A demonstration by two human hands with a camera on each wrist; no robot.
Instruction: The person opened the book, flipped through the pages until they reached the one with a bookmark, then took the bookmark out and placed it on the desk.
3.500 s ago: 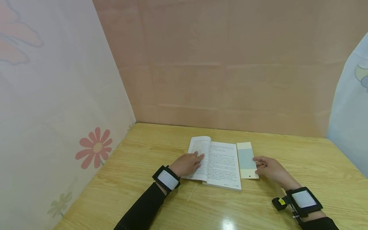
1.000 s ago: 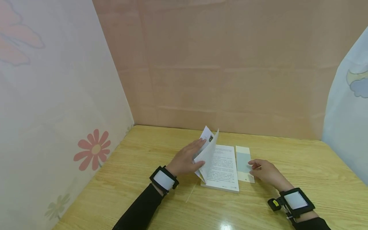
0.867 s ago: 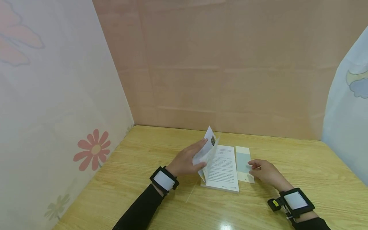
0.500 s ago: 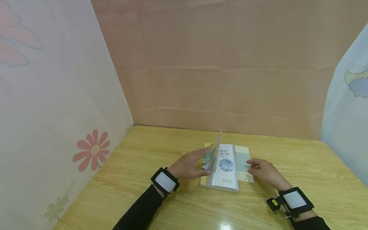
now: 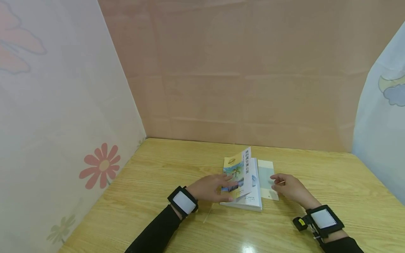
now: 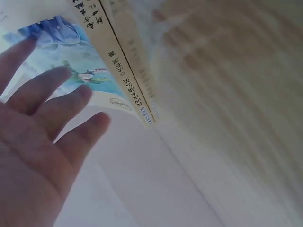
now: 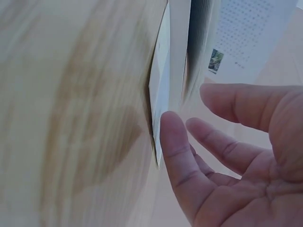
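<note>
A paperback book point(image 5: 255, 203) lies on the table with its illustrated yellow-and-blue front cover point(image 5: 232, 168) at the left. The cover's flap, bearing a vertical title, stands partly raised over the white title page. My left hand point(image 5: 209, 188) touches the cover with its fingers extended; the left wrist view shows those fingers spread before the cover picture and spine point(image 6: 113, 59). Beside the book's right edge lies a flat cream and pale-blue strip point(image 5: 265, 170). My right hand point(image 5: 290, 188) is at the strip's right edge, fingers loosely bent, thumb and fingertips apart, and whether they touch it is unclear.
The wooden table point(image 5: 177, 154) reaches back to a brown backdrop point(image 5: 253, 88). A flower-printed sheet point(image 5: 63, 116) hangs on the left, and another pale sheet point(image 5: 384, 123) on the right. A thin pale line runs on the table near the left hand.
The book's left pages have been turned rightward, exposing first the title page, then the front cover and its flap. The left hand has followed rightward and lower. The right hand has barely moved.
</note>
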